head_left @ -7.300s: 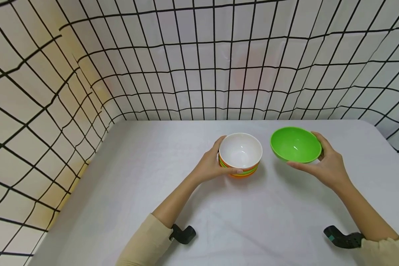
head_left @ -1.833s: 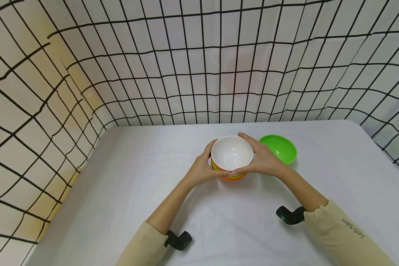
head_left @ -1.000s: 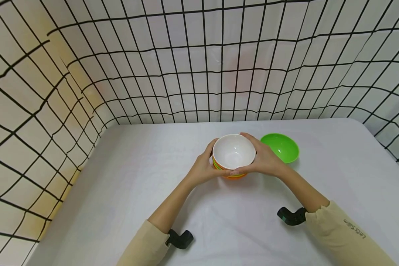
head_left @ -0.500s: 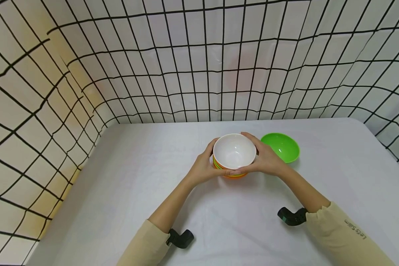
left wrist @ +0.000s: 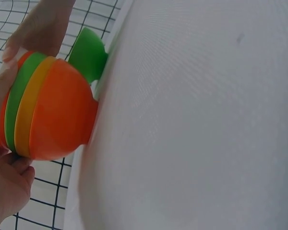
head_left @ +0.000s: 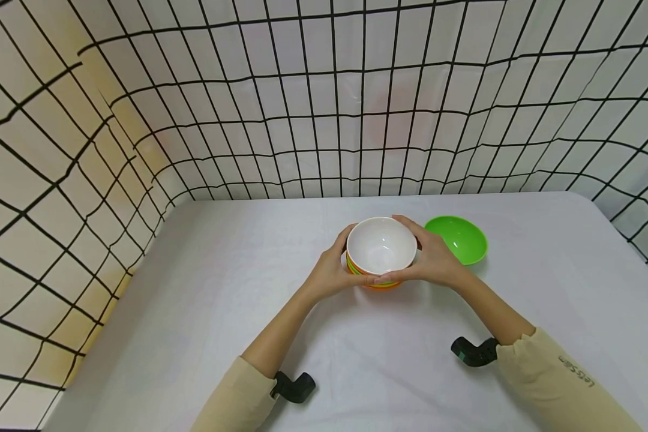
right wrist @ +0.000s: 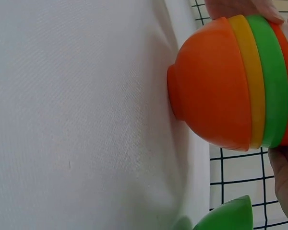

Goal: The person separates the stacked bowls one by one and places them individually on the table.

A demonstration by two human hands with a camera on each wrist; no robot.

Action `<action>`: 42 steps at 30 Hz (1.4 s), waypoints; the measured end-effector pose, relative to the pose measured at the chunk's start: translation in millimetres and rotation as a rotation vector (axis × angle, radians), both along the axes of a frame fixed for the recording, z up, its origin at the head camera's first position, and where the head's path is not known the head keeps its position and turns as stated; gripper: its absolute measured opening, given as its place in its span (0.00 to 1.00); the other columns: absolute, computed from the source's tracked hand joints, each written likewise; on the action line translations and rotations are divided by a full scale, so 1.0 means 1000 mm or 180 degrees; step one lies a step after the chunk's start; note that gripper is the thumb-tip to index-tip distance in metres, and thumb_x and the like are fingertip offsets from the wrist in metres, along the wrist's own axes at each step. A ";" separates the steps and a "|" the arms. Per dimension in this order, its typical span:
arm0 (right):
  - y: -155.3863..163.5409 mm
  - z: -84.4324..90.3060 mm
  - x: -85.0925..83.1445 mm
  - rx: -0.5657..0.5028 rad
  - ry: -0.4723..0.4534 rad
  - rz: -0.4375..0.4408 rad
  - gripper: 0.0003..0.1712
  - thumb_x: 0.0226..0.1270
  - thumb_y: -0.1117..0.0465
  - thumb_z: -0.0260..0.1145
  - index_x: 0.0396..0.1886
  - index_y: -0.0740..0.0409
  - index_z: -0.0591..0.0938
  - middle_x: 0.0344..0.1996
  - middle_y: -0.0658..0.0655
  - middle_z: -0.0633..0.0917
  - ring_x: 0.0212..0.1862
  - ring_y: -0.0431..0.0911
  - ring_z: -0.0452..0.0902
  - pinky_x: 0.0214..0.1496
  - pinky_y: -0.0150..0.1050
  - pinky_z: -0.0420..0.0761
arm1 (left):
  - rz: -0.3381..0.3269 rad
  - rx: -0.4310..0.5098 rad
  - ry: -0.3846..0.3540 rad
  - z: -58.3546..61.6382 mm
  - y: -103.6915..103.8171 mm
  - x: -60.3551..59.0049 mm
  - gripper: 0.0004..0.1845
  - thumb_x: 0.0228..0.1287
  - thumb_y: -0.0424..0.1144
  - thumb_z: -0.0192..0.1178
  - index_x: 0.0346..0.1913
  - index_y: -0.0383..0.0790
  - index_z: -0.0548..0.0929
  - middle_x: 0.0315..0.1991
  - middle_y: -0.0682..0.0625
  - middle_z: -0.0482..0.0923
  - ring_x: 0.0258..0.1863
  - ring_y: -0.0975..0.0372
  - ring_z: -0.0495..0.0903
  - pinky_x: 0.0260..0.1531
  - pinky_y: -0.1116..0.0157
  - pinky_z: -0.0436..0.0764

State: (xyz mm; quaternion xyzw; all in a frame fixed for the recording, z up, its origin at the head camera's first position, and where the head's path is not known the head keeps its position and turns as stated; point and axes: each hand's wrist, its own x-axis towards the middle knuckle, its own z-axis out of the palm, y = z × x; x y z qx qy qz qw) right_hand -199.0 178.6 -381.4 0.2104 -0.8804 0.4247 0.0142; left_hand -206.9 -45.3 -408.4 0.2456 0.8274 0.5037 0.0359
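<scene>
A stack of several nested bowls stands upright on the white-covered table, a white bowl [head_left: 381,246] on top. Below it, in the right wrist view, come an orange-red bowl [right wrist: 284,81], a green one [right wrist: 269,81], a yellow one [right wrist: 249,76] and an orange bowl [right wrist: 211,86] at the bottom, its foot on the cloth. My left hand [head_left: 332,270] grips the stack's upper part from the left. From the right my right hand [head_left: 432,261] curls round it too, the thumbs meeting at the near side. A separate green bowl [head_left: 462,240] sits right behind my right hand, partly hidden by it.
White cloth covers the table [head_left: 205,288]. A wall with a black grid net [head_left: 345,114] rises along the back, with netting at the left and right sides too. Black curved mounts [head_left: 296,387] stick out at both wrists, near the beige sleeves [head_left: 567,372].
Since the oldest frame, the green bowl held by my right hand has been set down right of the stack, and that hand has moved onto the stack. Over the last second both hands stay still.
</scene>
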 end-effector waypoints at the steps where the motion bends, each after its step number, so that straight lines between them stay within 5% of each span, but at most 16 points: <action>1: 0.000 0.000 0.000 0.0007 0.0022 0.0002 0.62 0.32 0.51 0.82 0.69 0.57 0.60 0.60 0.59 0.72 0.55 0.54 0.72 0.53 0.53 0.76 | 0.0002 -0.0003 0.0000 0.000 0.000 0.000 0.53 0.39 0.46 0.76 0.68 0.56 0.55 0.64 0.57 0.65 0.65 0.62 0.63 0.62 0.55 0.66; 24: 0.002 -0.004 0.002 -0.0024 0.0293 -0.0054 0.64 0.29 0.51 0.83 0.69 0.60 0.60 0.64 0.61 0.68 0.58 0.55 0.70 0.55 0.52 0.75 | -0.0020 0.0050 -0.0032 0.000 0.001 0.003 0.52 0.40 0.45 0.76 0.68 0.57 0.55 0.64 0.58 0.64 0.63 0.64 0.64 0.60 0.57 0.69; 42: 0.003 0.006 0.004 -0.0141 0.0126 -0.0108 0.63 0.33 0.52 0.81 0.71 0.55 0.57 0.63 0.60 0.69 0.54 0.54 0.72 0.54 0.54 0.75 | 0.0034 0.0117 -0.0307 0.012 0.001 0.010 0.54 0.41 0.47 0.75 0.70 0.58 0.52 0.64 0.58 0.64 0.62 0.63 0.65 0.59 0.55 0.69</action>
